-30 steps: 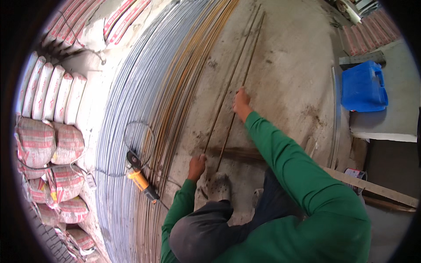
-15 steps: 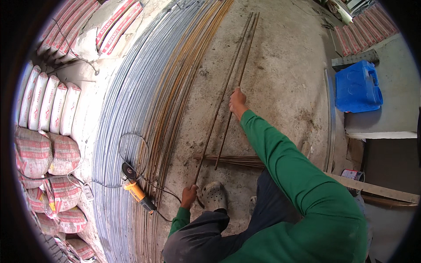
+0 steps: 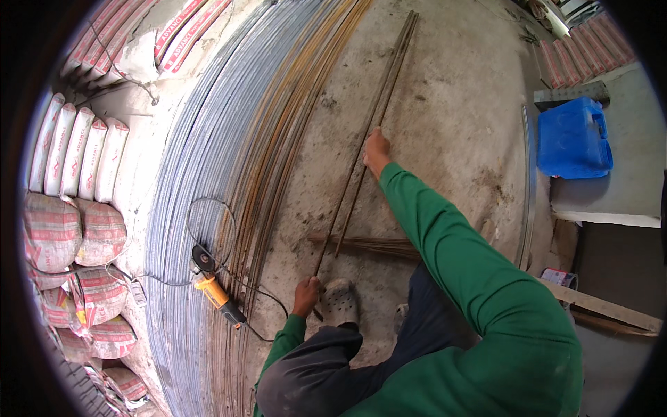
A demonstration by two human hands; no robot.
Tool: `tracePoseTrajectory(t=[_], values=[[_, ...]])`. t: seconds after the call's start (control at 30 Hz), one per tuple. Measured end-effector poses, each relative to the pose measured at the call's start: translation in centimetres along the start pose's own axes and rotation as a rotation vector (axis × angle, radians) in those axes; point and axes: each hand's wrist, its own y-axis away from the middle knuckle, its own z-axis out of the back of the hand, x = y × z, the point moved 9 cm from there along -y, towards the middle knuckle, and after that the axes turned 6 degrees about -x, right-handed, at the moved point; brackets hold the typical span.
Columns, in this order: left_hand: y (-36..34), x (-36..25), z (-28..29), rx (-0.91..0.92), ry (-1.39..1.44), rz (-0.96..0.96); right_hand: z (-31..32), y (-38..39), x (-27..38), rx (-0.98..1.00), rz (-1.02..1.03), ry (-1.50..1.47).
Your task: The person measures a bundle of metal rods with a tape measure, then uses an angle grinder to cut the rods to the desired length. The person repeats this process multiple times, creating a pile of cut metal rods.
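Two long thin steel bars lie lengthwise ahead of me, close together at their far ends. Low in the view, my left hand [image 3: 306, 297] is closed around the near end of the left steel bar [image 3: 340, 208]. Farther up, my right hand [image 3: 377, 151] is closed on the right steel bar [image 3: 351, 212], well along its length. The left bar passes right beside that hand. Under the near part of the bars, a bundle of short rods [image 3: 375, 244] lies crosswise on the concrete, partly hidden by my right arm and leg.
Long grey and rusty rebars [image 3: 208, 160] cover the floor to the left. A yellow and black angle grinder [image 3: 219, 295] with its cord rests on them. Filled sacks [image 3: 97, 306] line the left wall. A blue jerrycan [image 3: 573, 139] stands at right. My clog [image 3: 340, 304] is beside my left hand.
The two bars have come closer together, mainly at their far ends. My left hand has shifted slightly up and right, while both hands keep their grip. The view has tilted a little.
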Motion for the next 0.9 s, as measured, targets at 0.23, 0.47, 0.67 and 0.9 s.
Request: tracePoseTrajectory(t=[0.23,0.47,0.67,0.9], values=[[-0.6,-4.2,-1.7,0.056,-0.191,-0.154,3.0,-7.3,0.1,-0.163,0.12,0.025],[-1.3,0.4,0.0,0.005,-0.118,-0.04,-0.9,0.3,-0.7,-0.018,0.032,0.19],[-0.5,-0.6,0.0,-0.001,-0.04,0.005,-1.0,-2.4,0.0,-0.119,0.022,0.171],[-2.6,-4.5,-1.9,0.039,-0.294,-0.196,1.7,-12.6,3.1,-0.185,0.117,0.298]])
